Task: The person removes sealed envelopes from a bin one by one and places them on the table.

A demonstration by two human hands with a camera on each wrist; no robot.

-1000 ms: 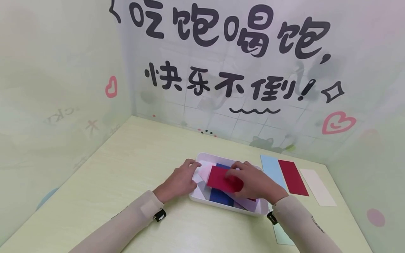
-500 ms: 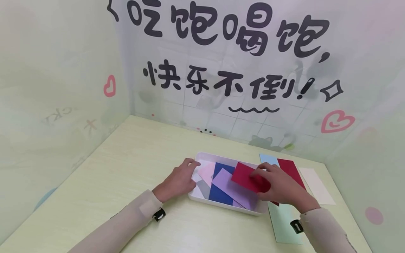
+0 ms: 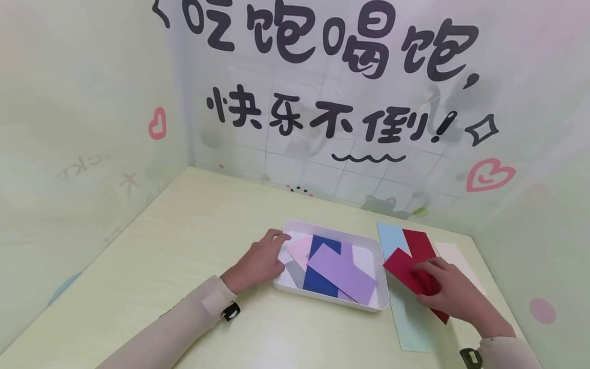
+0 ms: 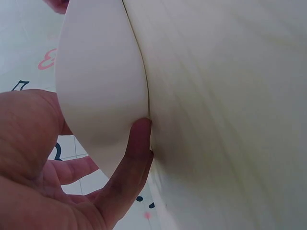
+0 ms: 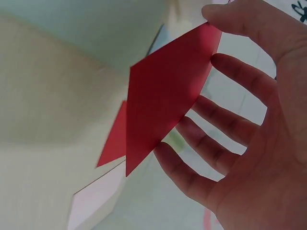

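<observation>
My left hand (image 3: 258, 259) grips the left end of a white tray (image 3: 367, 261); in the left wrist view its fingers (image 4: 139, 139) lie along the tray's outer wall. Thin paper cards overlap inside: a lilac card (image 3: 345, 277) on top, a dark blue card (image 3: 318, 282), a pink card (image 3: 299, 249) and a grey card (image 3: 295, 272). To the tray's right, my right hand (image 3: 454, 289) pinches a red card (image 5: 168, 91) by its edges, thumb on one side and fingertips on the other. It is held tilted above the cards on the table and partly hides them.
On the table (image 3: 207, 225), right of the tray, lie a light blue card (image 3: 390, 236), another red card (image 3: 418, 243), a pale pink card (image 3: 461, 261) and a pale green card (image 3: 409, 328). Printed walls border the table at the back and both sides.
My right hand has carried the red card rightward, out from over the tray, to above the cards on the table. The lilac card is now uncovered. My left hand stays on the tray.
</observation>
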